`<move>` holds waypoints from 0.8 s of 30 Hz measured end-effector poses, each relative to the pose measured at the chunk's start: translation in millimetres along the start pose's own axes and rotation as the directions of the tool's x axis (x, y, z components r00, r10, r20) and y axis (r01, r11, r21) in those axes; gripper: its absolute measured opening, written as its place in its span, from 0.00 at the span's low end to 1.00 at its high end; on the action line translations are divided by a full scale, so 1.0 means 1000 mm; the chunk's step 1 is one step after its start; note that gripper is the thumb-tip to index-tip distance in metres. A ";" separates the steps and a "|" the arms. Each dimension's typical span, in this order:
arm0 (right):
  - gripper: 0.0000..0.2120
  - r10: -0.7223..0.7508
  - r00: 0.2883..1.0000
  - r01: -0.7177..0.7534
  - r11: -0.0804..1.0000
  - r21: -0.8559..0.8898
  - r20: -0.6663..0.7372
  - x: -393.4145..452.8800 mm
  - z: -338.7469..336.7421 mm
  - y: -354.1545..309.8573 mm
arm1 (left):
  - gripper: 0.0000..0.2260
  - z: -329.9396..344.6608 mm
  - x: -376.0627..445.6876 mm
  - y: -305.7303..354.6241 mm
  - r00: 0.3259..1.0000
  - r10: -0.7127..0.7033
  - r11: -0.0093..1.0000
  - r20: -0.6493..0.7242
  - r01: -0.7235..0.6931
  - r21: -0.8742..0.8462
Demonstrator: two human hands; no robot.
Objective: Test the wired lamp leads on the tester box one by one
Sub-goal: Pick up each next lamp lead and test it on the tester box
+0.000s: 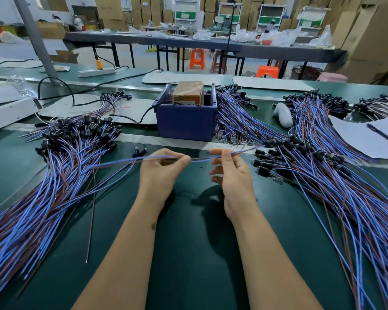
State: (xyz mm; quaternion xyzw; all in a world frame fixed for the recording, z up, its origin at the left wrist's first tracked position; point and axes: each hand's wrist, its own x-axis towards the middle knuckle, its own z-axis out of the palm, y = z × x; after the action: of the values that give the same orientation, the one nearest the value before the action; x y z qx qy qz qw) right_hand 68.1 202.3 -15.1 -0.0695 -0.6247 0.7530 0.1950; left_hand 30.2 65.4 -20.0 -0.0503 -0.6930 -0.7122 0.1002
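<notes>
A blue-and-brown wired lamp lead (199, 159) stretches level between my hands above the green table. My left hand (161, 166) pinches it at thumb and fingertips, and my right hand (229, 168) pinches it a little further right. The lead's black lamp holder (271, 142) sits at its right end, by the right-hand heap. Straight ahead stands the tester box (188, 91), brown and taped, inside a dark blue bin (186, 121). A large pile of leads (54, 175) fans out on the left, and another pile (334, 175) on the right.
A black cable (130, 120) runs from the bin to the left. White paper with a pen (382, 134) lies at far right, beside a white handheld object (282, 115). A loose lamp holder (140, 151) lies near my left hand. More leads (238, 115) pile behind the bin.
</notes>
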 end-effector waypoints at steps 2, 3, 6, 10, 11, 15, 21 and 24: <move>0.17 -0.037 0.991 0.025 0.995 -0.094 -0.127 0.004 -0.006 0.003 | 0.07 0.008 -0.007 -0.002 0.985 0.094 0.963 0.143 -0.126 0.236; 0.18 -0.057 0.984 0.036 0.992 -0.123 -0.170 0.005 -0.008 0.003 | 0.05 0.013 -0.012 -0.003 0.968 0.113 0.927 0.224 -0.184 0.326; 0.18 -0.056 0.969 0.040 0.997 -0.071 -0.241 0.007 -0.014 0.002 | 0.03 0.027 -0.025 -0.002 0.878 0.155 0.836 0.453 -0.361 0.413; 0.16 -0.022 0.964 0.012 0.999 -0.039 -0.264 0.009 -0.026 0.000 | 0.05 0.045 -0.038 0.005 0.758 0.144 0.889 0.637 -0.381 0.253; 0.15 -0.032 0.963 0.004 0.994 -0.106 -0.267 0.010 -0.032 -0.002 | 0.07 0.048 -0.041 0.006 0.737 0.147 0.890 0.660 -0.390 0.237; 0.08 -0.180 0.967 0.052 0.835 -0.548 -0.182 0.019 -0.064 -0.019 | 0.10 0.053 -0.046 0.009 0.710 0.121 0.855 0.694 -0.429 0.290; 0.10 -0.316 0.944 0.001 0.284 -0.959 -0.092 0.032 -0.122 -0.061 | 0.06 0.053 -0.044 0.006 0.774 0.115 0.799 0.623 -0.445 0.405; 0.10 -0.311 0.943 -0.087 0.104 -0.991 -0.115 0.037 -0.144 -0.077 | 0.07 0.053 -0.044 0.004 0.785 0.113 0.806 0.609 -0.431 0.406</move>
State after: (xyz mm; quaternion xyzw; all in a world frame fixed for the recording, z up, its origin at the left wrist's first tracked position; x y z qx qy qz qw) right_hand 99.7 358.9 34.2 -0.2448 -0.9314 0.1074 0.2471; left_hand 70.6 121.8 -23.4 -0.3297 -0.8429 -0.4252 0.0099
